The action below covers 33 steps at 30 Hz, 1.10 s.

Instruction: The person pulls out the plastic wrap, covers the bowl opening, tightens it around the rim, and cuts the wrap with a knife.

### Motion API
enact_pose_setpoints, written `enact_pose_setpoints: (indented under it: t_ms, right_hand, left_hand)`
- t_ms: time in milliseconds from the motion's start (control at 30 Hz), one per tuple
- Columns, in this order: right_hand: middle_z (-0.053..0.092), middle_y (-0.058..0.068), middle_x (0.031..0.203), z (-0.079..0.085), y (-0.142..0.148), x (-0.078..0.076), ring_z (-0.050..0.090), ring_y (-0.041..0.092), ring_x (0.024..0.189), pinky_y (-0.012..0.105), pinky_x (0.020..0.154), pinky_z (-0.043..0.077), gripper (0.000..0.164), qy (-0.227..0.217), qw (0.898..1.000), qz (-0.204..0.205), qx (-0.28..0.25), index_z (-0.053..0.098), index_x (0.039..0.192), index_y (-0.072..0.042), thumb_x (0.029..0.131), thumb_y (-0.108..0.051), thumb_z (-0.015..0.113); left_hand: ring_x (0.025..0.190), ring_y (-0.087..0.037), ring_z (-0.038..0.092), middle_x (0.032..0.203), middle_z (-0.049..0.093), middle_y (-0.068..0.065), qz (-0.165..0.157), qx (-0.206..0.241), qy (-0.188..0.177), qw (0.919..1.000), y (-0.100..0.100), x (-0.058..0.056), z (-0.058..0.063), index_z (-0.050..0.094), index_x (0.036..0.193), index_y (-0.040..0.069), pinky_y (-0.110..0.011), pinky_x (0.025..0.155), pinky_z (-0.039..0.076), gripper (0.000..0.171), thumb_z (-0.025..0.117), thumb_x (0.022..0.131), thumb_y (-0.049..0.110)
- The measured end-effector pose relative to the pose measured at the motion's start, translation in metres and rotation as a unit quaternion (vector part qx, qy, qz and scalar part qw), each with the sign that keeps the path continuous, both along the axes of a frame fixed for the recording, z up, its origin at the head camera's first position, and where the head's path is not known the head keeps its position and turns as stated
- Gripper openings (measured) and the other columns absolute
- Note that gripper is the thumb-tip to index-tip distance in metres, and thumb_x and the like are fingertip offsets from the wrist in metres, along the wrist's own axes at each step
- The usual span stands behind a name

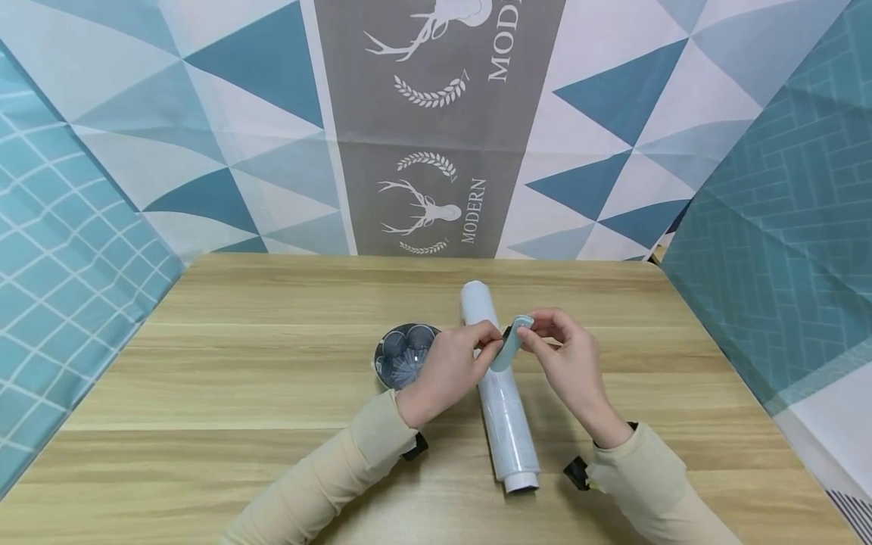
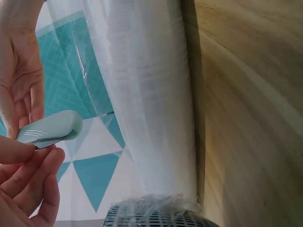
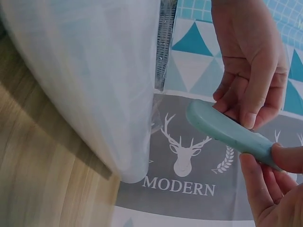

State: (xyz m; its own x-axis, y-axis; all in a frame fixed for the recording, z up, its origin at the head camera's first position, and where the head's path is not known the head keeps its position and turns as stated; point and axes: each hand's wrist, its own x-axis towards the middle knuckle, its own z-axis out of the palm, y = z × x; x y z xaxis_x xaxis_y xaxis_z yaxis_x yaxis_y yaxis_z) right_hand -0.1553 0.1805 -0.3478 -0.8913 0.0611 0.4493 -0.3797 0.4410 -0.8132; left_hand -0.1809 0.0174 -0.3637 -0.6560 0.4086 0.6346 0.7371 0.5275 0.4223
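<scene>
Both hands meet over a roll of cling film and hold a pale green folding knife. My right hand pinches one end of its handle between thumb and fingers. From the other side, the fingertips of my left hand pinch at the dark slot along the handle. In the left wrist view a thin strip of metal blade shows along that slot, mostly tucked in the handle. The cling film roll lies lengthwise on the table beneath the knife.
Left of the roll, partly behind my left hand, stands a dark mesh basket of rounded dark things, with clear film over it. All this is on a wood-grain table. Patterned cloth rises behind it.
</scene>
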Motion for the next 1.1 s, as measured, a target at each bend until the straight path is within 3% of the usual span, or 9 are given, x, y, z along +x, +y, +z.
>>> enact_pose_setpoints:
  t_ms: [67,167,300,400,533,633,833,1100]
  right_hand:
    - [0.06,0.005,0.08,0.003,-0.001,0.001,0.059,0.013,0.07,0.024,0.058,0.05,0.024,-0.009,1.0,-0.011,0.009,0.059,0.094,-0.009,0.076,-0.023,0.063]
    - [0.06,0.004,0.082,-0.025,0.013,-0.019,0.057,0.012,0.072,0.023,0.06,0.049,0.023,0.014,0.997,0.042,-0.057,0.058,0.096,-0.008,0.078,-0.021,0.061]
    - [0.055,0.007,0.086,-0.024,0.025,-0.025,0.052,0.014,0.077,0.022,0.061,0.047,0.026,0.011,0.997,0.033,-0.062,0.056,0.099,-0.004,0.081,-0.023,0.057]
    - [0.051,0.009,0.086,0.003,0.025,-0.013,0.048,0.018,0.078,0.024,0.061,0.044,0.028,-0.044,0.997,-0.042,0.043,0.054,0.102,-0.004,0.083,-0.024,0.053]
    - [0.051,0.01,0.088,-0.007,0.039,-0.022,0.05,0.022,0.08,0.028,0.061,0.042,0.028,-0.118,0.979,-0.06,0.157,0.054,0.106,-0.003,0.086,-0.021,0.048]
    - [0.053,0.011,0.09,-0.019,0.046,-0.028,0.052,0.025,0.083,0.031,0.063,0.043,0.029,-0.168,0.962,-0.053,0.21,0.054,0.108,-0.002,0.086,-0.019,0.048]
    - [0.052,0.012,0.091,-0.036,0.056,-0.036,0.05,0.024,0.082,0.03,0.062,0.041,0.032,-0.241,0.943,-0.04,0.224,0.049,0.111,0.0,0.086,-0.02,0.048]
    - [0.056,0.012,0.091,-0.049,0.058,-0.044,0.051,0.022,0.078,0.029,0.06,0.039,0.029,-0.28,0.929,-0.06,0.234,0.05,0.103,-0.001,0.083,-0.022,0.053]
  left_hand:
    - [0.062,0.001,0.053,0.071,0.06,0.009,0.0,-0.002,-0.006,1.0,-0.001,-0.001,0.001,0.059,0.079,0.016,-0.012,0.055,0.041,0.004,0.056,0.081,0.018]
    - [0.061,0.001,0.052,0.071,0.061,0.01,0.005,0.0,-0.017,0.9998,-0.004,-0.002,0.003,0.06,0.079,0.017,-0.013,0.054,0.04,0.004,0.057,0.081,0.018]
    - [0.06,0.003,0.051,0.071,0.06,0.012,0.022,0.025,-0.045,0.9984,-0.012,-0.003,0.005,0.06,0.08,0.019,-0.013,0.054,0.04,0.005,0.055,0.081,0.018]
    - [0.061,0.004,0.05,0.071,0.058,0.013,0.03,0.042,-0.07,0.9962,-0.02,-0.004,0.004,0.059,0.08,0.02,-0.013,0.054,0.04,0.006,0.054,0.081,0.018]
    - [0.056,0.002,0.048,0.069,0.058,0.012,0.04,0.059,-0.077,0.9945,-0.032,-0.006,0.003,0.06,0.08,0.018,-0.014,0.05,0.039,0.006,0.054,0.082,0.017]
    - [0.054,0.0,0.049,0.068,0.059,0.009,0.047,0.078,-0.077,0.9929,-0.04,-0.009,0.003,0.061,0.081,0.014,-0.015,0.049,0.04,0.007,0.054,0.082,0.015]
    - [0.061,0.0,0.052,0.068,0.058,0.01,0.07,0.091,-0.084,0.9899,-0.052,-0.016,0.002,0.059,0.079,0.014,-0.017,0.054,0.044,0.005,0.054,0.08,0.014]
    - [0.059,-0.002,0.051,0.066,0.058,0.007,0.091,0.093,-0.068,0.9892,-0.066,-0.021,-0.001,0.06,0.077,0.013,-0.02,0.054,0.042,0.004,0.057,0.079,0.011]
